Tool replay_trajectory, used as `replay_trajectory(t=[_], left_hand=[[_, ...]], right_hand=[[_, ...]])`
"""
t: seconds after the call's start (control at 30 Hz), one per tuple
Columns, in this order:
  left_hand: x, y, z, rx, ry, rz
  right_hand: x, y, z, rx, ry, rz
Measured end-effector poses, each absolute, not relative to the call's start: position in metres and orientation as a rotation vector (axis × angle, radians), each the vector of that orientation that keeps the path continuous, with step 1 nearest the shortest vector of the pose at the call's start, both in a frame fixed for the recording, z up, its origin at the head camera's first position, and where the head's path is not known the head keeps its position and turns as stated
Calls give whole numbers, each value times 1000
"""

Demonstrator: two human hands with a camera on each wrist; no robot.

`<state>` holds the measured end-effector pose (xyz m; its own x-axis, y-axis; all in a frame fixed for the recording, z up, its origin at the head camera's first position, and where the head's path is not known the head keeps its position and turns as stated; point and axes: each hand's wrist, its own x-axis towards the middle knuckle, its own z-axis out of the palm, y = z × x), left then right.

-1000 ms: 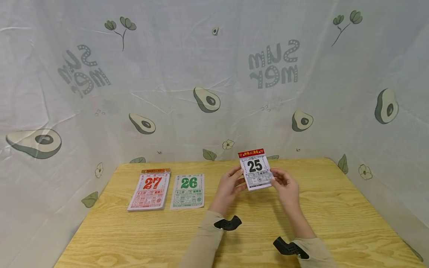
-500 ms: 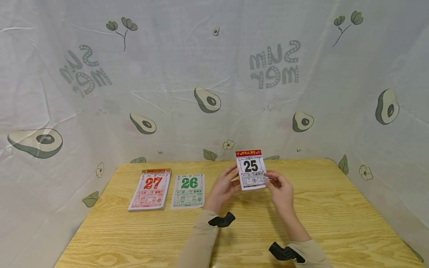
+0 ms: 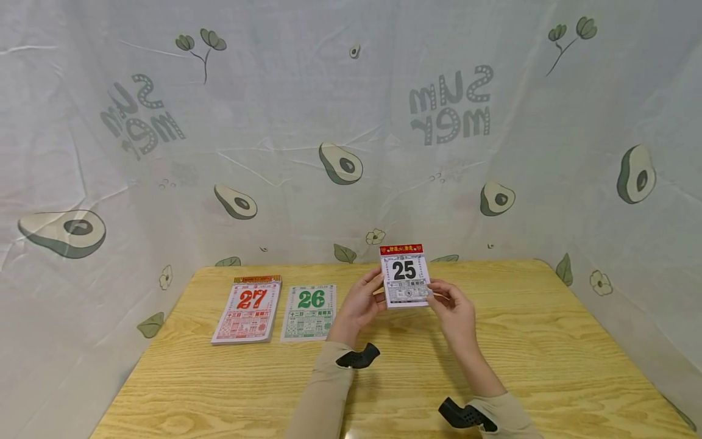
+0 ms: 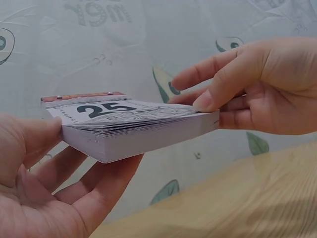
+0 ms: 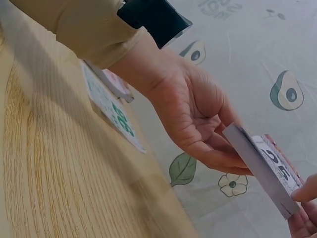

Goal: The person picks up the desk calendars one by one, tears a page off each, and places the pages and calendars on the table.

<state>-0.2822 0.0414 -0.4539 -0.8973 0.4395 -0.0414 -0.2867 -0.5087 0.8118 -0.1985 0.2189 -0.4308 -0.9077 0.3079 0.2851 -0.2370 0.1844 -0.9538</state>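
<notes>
Compared with a second ago, we see the black "25" calendar pad [image 3: 406, 276] shifted to the left and turned straighter, where it leaned before, and both hands have travelled left with it. The left wrist now overlaps the near right corner of the green "26" sheet [image 3: 309, 312], which showed whole earlier; that sheet and the red "27" calendar pad [image 3: 246, 311] at its left lie as they did. We find the left hand [image 3: 360, 303] grasping the "25" pad by its left side, partly closed, thumb at the edge and the other fingers spread beneath. The right hand [image 3: 455, 310] pinches the near right corner, thumb pressed on the top page and the other fingers bent loosely at the edge. Between them they hold the pad in the air above the far part of the worktop [image 3: 548, 353], right of the "26" sheet and in front of the avocado-print cloth [image 3: 274, 91]. From the left wrist, we notice the upper pages fanned slightly apart over a thick block.
</notes>
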Motion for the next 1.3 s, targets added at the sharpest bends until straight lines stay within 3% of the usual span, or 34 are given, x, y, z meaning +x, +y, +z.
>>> replay_trajectory(t=[0.27,0.73,1.3], left_hand=[[-285,38,-454,196,1264,2415],[-284,39,-454,261,1315,2405],[-283,42,-457,349,1361,2357]], right_hand=[[-201,219,-433,41,-2189,1507],[-199,207,-441,465,-2053,809],[-194,194,-447,616,-2140,612]])
